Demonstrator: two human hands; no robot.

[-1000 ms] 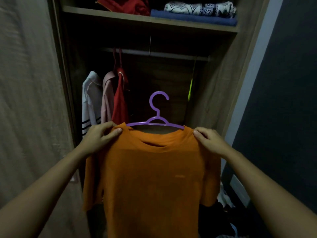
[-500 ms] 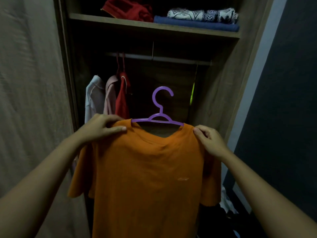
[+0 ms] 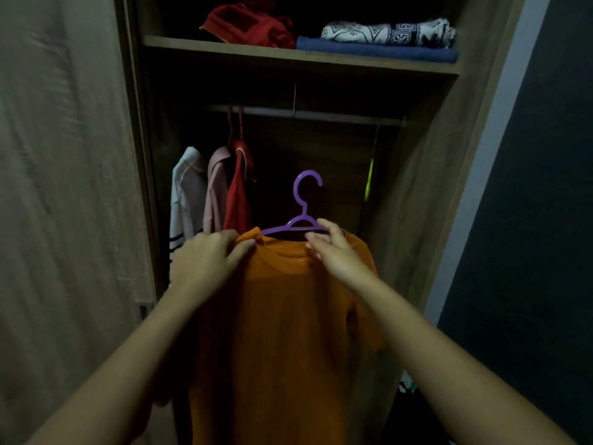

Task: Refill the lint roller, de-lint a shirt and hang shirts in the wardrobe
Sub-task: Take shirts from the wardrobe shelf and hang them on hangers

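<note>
An orange t-shirt (image 3: 282, 322) hangs on a purple plastic hanger (image 3: 301, 207), held up in front of the open wardrobe. My left hand (image 3: 205, 258) grips the shirt's left shoulder. My right hand (image 3: 333, 248) is at the collar, with its fingers spread and touching the hanger's right arm and the neckline; whether it grips is unclear. The hanger's hook is free in the air, well below the hanging rail (image 3: 308, 114).
White, pink and red garments (image 3: 208, 194) hang at the rail's left end. A green hanger (image 3: 370, 181) hangs at the right end. Folded clothes (image 3: 378, 43) lie on the upper shelf (image 3: 288, 56). The wardrobe door (image 3: 64, 187) stands at my left, a dark wall at my right.
My right hand has left the shirt's right shoulder and moved inward to the collar and hanger. The shirt has moved closer to the wardrobe, and the view has tilted up.
</note>
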